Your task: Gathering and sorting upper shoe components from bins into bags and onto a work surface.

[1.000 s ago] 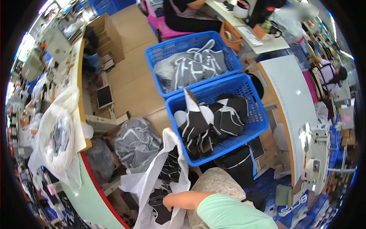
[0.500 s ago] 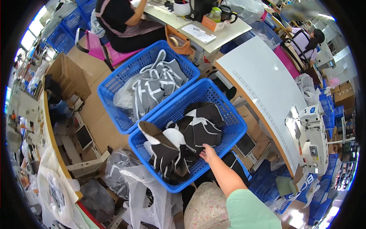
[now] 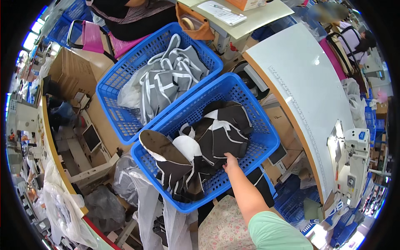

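Note:
My right hand (image 3: 229, 161) reaches into the near blue plastic basket (image 3: 183, 206). Its fingers are closed at the front edge of a dark brown sewn fabric piece (image 3: 228, 143) with white trim; the fingertips are partly hidden. More dark pieces lie around it in a loose heap, among them a curved dark panel (image 3: 164, 148) that stands up at the left and a white rounded patch (image 3: 188, 146). My left hand is out of sight.
A second blue basket (image 3: 109, 109) with grey, white-edged pieces (image 3: 164, 87) stands against the far side. A white-topped table (image 3: 300, 79) with a sewing machine (image 3: 352, 175) is at the right. Plastic bags (image 3: 143, 196) hang at the near left. A seated person (image 3: 137, 18) is beyond.
The view has shifted, so the baskets look larger and the far table sits higher. My right hand stays by the dark piece's front edge, its fingers now more closed on it.

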`<move>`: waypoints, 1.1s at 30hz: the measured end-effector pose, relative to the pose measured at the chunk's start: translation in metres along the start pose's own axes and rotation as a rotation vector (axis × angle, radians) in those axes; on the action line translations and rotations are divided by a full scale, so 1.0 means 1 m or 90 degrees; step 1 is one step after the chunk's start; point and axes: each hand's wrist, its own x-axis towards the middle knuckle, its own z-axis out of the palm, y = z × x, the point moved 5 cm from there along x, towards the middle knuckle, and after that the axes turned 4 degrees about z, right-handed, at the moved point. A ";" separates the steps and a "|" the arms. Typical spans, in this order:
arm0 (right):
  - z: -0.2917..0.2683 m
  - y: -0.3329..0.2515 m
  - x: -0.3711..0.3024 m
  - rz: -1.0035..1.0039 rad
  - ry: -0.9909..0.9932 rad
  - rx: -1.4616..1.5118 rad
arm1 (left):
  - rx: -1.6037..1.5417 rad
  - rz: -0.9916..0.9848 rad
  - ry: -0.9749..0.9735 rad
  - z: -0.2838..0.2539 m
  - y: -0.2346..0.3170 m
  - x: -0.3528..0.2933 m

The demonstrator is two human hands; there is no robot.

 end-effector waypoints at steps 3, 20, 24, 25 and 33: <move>0.015 -0.011 -0.022 -0.537 -0.009 -0.319 | -0.250 -0.193 -0.533 -0.025 -0.017 0.077; 0.100 -0.014 -0.115 -0.125 -0.605 -0.189 | -0.227 -0.093 -0.061 0.005 -0.025 0.023; 0.033 -0.060 -0.084 -0.060 -0.496 -0.077 | -0.273 -0.120 -0.152 0.007 -0.028 0.034; 0.023 -0.063 -0.075 -0.057 -0.499 -0.088 | -0.269 -0.127 -0.158 0.008 -0.029 0.035; 0.035 0.020 0.027 -0.434 -0.184 -1.177 | -0.249 -0.110 -0.250 0.024 -0.030 0.034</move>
